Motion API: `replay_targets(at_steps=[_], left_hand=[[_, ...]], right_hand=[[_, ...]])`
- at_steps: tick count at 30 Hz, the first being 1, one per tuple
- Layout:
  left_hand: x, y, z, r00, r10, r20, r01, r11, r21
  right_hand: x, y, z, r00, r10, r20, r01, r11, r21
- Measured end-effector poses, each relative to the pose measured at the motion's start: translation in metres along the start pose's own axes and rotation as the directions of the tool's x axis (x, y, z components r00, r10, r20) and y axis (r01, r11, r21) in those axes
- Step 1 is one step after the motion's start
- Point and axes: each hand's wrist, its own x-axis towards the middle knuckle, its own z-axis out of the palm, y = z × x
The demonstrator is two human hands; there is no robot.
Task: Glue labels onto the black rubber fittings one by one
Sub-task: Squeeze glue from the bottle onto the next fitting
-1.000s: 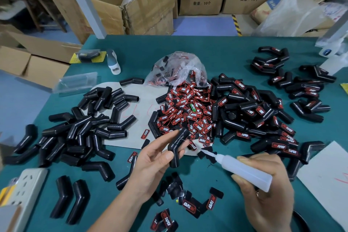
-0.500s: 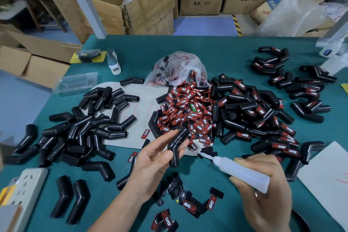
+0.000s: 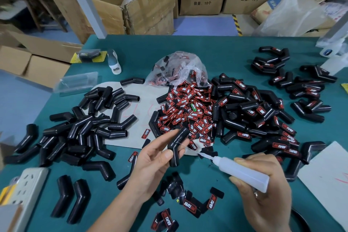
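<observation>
Black rubber, bare of any label, fills the left part of the green table (image 3: pixel 235 56): a pile of unlabelled fittings (image 3: pixel 82 132) lies partly on a pale sheet, with two more bent fittings (image 3: pixel 71 199) lying side by side near the front edge, just right of a white power strip (image 3: pixel 28 188). Toward the middle, the left hand (image 3: pixel 150 165) holds one bent fitting (image 3: pixel 177 145) off the table, thumb pressed against its lower leg and fingers behind the upper leg. A thin strand of glue stretches from the fitting's face to the nozzle of the glue bottle (image 3: pixel 243 171). Behind the held fitting, a heap of red-and-black labels (image 3: pixel 188 111) spills from a clear plastic bag (image 3: pixel 178 69). A few loose labels (image 3: pixel 190 205) lie on the table below the left hand, some face up, some face down. The right hand (image 3: pixel 263 192) grips the translucent bottle, fingers wrapped around its body, with the tip pointing left toward the fitting but not touching it. Further right sits a pile of labelled fittings (image 3: pixel 263 118), and a smaller labelled group (image 3: pixel 301 84) lies near the table's far right corner.
</observation>
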Motion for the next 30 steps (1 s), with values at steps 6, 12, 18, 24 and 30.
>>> replay_targets(at_steps=[6, 12, 18, 24, 30], left_hand=[[-0.0001, 0.0002, 0.0014, 1.000, -0.006, 0.002, 0.006, 1.000, -0.018], [0.0006, -0.0003, -0.0001, 1.000, -0.005, -0.003, 0.005, 0.999, -0.034], [0.0001, -0.0014, -0.0012, 1.000, 0.005, 0.020, -0.004, 0.999, -0.037], [0.0000, -0.0017, 0.0002, 1.000, 0.001, 0.013, -0.001, 0.999, -0.033], [0.0000, -0.0009, 0.0001, 1.000, -0.002, 0.012, 0.002, 1.000, -0.015]], right_hand=[[-0.0005, 0.0009, 0.0004, 1.000, 0.005, -0.009, -0.005, 1.000, 0.009], [-0.0001, 0.0013, -0.0007, 1.000, 0.003, -0.024, -0.002, 1.000, 0.017], [0.0003, -0.0003, -0.0004, 1.000, 0.004, -0.022, -0.004, 1.000, 0.001], [0.0006, 0.0024, -0.0023, 0.998, -0.011, -0.057, 0.009, 0.999, -0.037], [-0.0002, 0.0030, -0.0017, 0.999, -0.019, -0.051, 0.019, 1.000, -0.018]])
